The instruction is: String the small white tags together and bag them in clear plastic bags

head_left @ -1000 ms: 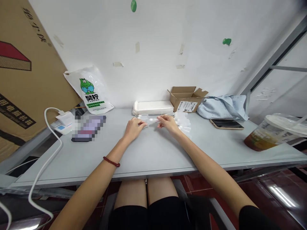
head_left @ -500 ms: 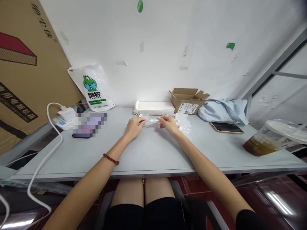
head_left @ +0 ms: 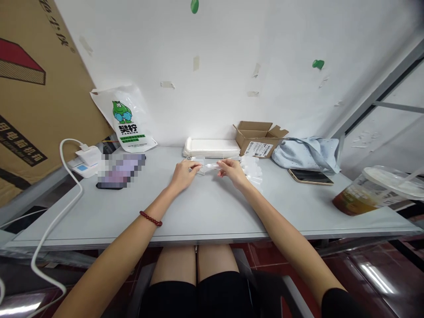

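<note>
Between my hands, just above the desk, is a slim clear-and-white plastic piece (head_left: 211, 166), too small to name its kind. My left hand (head_left: 183, 176) is closed in a pinch at its left end. On the other end, the thumb and fingers of my right hand (head_left: 232, 172) are pressed together. Several clear plastic pieces (head_left: 253, 170) lie in a loose pile beside and behind the right hand, which partly hides them. More small clear pieces (head_left: 198, 159) with a metal ring lie behind the left fingers.
Behind the hands lies a white packet stack (head_left: 212, 147), beside an open cardboard box (head_left: 256, 134). Rightward are a light blue bag (head_left: 303, 152), a phone (head_left: 309, 176) and a drink cup (head_left: 361, 198). Another phone (head_left: 121, 172), a charger (head_left: 88, 155) and a white bag (head_left: 127, 121) are leftward.
Both hands keep their pinch on the plastic piece, with hardly any movement. The whole view has shifted slightly.
</note>
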Tool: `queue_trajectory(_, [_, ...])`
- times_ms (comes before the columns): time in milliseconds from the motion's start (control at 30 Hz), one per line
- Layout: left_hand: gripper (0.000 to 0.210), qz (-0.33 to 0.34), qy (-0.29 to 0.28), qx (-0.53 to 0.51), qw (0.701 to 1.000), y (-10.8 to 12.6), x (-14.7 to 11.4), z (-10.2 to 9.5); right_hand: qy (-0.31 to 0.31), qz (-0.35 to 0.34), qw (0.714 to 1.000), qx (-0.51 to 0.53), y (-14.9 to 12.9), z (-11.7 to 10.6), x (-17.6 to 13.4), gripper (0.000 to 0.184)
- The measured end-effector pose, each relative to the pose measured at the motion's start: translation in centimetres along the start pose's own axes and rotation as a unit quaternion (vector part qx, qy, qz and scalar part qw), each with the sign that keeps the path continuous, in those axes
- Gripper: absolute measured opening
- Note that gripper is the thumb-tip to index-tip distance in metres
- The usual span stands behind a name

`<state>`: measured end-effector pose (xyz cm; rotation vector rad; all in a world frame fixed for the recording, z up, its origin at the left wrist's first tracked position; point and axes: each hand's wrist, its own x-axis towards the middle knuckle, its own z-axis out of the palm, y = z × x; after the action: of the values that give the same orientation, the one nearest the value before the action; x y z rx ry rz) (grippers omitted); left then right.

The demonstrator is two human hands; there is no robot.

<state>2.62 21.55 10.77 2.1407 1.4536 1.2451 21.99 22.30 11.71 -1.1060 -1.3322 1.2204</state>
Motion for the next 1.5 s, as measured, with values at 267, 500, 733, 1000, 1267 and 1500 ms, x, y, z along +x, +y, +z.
queue_trajectory(267, [0.019,-0.005,-0.004,-0.009,1.0,0.3,-0.1,-0.2,0.0,0.0,1.0,0.01,0.1,-0.1,0.1,0.025])
queue_trajectory(500, [0.019,-0.007,-0.003,-0.01,1.0,0.3,0.0,-0.4,-0.003,-0.011,1.0,0.021,0.3,-0.2,0.3,0.028])
queue_trajectory(733, [0.019,-0.02,-0.007,-0.019,1.0,0.7,-0.1,-0.6,-0.001,-0.007,1.0,0.019,0.0,0.0,0.0,0.025])
queue_trajectory(1000, [0.02,-0.01,-0.011,-0.014,1.0,0.5,-0.1,-0.5,-0.003,-0.004,1.0,0.016,-0.1,0.1,-0.1,0.027])
queue_trajectory(1267, [0.02,-0.01,-0.017,-0.006,1.0,0.5,-0.3,-0.1,-0.013,-0.004,1.0,-0.001,0.2,0.7,-0.4,0.024])
queue_trajectory(1500, [0.021,-0.011,-0.009,-0.001,1.0,0.5,-0.2,-0.1,0.01,-0.016,1.0,0.007,-0.2,0.4,-0.3,0.024])
